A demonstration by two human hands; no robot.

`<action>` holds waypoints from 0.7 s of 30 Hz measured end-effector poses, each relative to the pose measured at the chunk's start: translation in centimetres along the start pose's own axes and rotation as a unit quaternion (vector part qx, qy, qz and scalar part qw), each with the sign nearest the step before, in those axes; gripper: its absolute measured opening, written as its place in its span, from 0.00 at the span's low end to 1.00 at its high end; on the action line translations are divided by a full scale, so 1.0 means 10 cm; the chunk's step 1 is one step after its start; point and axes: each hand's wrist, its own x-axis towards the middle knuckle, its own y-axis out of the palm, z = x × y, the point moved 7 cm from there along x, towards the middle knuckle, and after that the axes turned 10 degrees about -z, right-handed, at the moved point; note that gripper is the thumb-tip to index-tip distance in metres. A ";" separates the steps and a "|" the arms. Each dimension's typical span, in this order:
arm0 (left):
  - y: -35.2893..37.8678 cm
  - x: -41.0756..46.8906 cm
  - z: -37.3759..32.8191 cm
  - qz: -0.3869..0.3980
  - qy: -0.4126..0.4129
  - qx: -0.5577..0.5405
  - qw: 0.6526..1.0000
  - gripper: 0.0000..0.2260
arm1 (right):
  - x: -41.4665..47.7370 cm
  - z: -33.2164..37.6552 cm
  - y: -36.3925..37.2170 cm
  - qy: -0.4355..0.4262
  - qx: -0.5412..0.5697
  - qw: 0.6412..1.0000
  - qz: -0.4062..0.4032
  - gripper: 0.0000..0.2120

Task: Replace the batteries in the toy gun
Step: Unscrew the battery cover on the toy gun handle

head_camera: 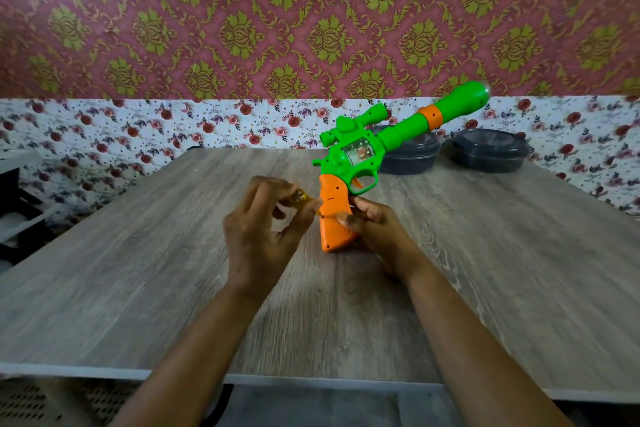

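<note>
— Found the toy gun (360,156) where?

— Stood on the butt of its orange grip (334,215) near the middle of the table (138,270), tipped so as to send the green barrel (450,111) up and to the right. Gripped at the back of the handle by the right hand (374,229), with fingers curled round it.

— And the left hand (259,232)?

— Pinched a small yellow object (300,198) in curled fingertips, right against the front edge of the grip. Too blurred to name as battery or tool.

— Feared what from there?

— Judged the long barrel top-heavy: could have swung over and levered the butt off its spot under a loose hold. Could also have fumbled the yellow piece, small and held only at the tips, and sent it rolling across the smooth top. Saw no open compartment on the side shown, so could not tell how far along. Might have cracked the plastic by forcing a cover.

— Noticed what around?

— Grey wood-grain top with a pale near edge. Two dark lidded containers (490,151) at the far right, behind the barrel, near enough to be knocked in a fall. Above, pink wallpaper (242,28) with green damask; under that, a white floral band (104,128) of small red flowers. Dark shelving at the left edge, unclear.
</note>
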 end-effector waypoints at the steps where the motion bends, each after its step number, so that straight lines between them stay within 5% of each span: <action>1: -0.01 0.00 0.01 -0.007 -0.006 -0.004 1.000 0.10 | 0.00 -0.01 0.00 0.001 0.000 1.000 -0.002 0.13; 5: 0.03 -0.03 0.01 0.015 -0.043 -0.021 0.999 0.13 | 0.00 0.01 0.00 0.000 -0.004 1.000 -0.005 0.12; 16: 0.05 -0.02 -0.10 0.033 0.061 0.037 0.997 0.16 | -0.02 0.04 0.02 0.000 0.010 1.000 0.005 0.14; 21: -0.03 0.01 -0.01 -0.010 -0.014 -0.017 1.000 0.09 | -0.01 0.02 0.02 -0.001 0.025 1.000 0.015 0.14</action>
